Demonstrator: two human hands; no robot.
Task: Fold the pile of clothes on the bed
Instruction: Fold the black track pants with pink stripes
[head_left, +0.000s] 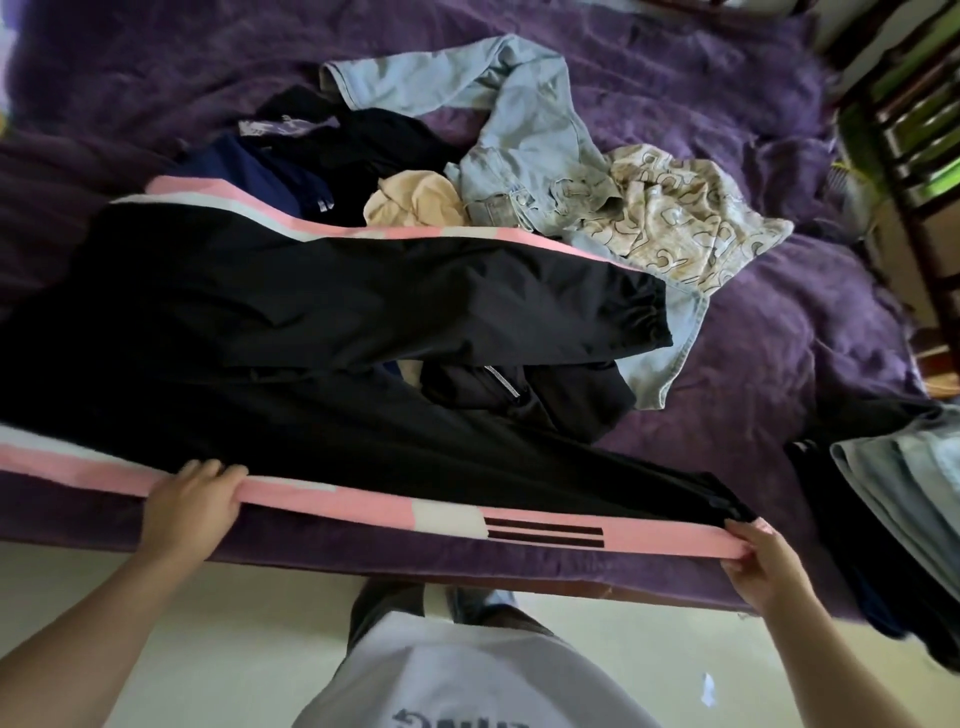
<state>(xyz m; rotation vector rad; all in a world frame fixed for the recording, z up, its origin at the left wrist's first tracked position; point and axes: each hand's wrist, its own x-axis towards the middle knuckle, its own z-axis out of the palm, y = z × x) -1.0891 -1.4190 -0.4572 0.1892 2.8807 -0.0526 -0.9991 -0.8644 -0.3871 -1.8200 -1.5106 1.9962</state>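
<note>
Most of the view is a bed covered by a fuzzy purple blanket (727, 130), which runs from the near edge to the far side. A pale cream floor (130, 597) lies in front of it, and dark wooden slatted furniture (904, 130) stands at the far right.

A pair of black track pants with a pink and white side stripe (311, 322) is spread across the near left of the bed, both legs pointing right. Behind and partly under them sits the unfolded pile: a light blue denim garment (519, 130), a cream cloth printed with looping shapes (685, 218), a navy garment (270, 166), a dark garment (561, 395) and a crumpled beige cloth (415, 200). A stack of pale blue and dark clothes (904, 478) lies at the near right edge.

The person's left hand (195, 506) grips the pink stripe of the nearer leg partway along, fingers curled over its upper edge. The right hand (763, 551) pinches the same stripe at the cuff end. The stripe is stretched taut between the two hands along the near edge of the bed, and the black fabric lies just beyond both grips.
</note>
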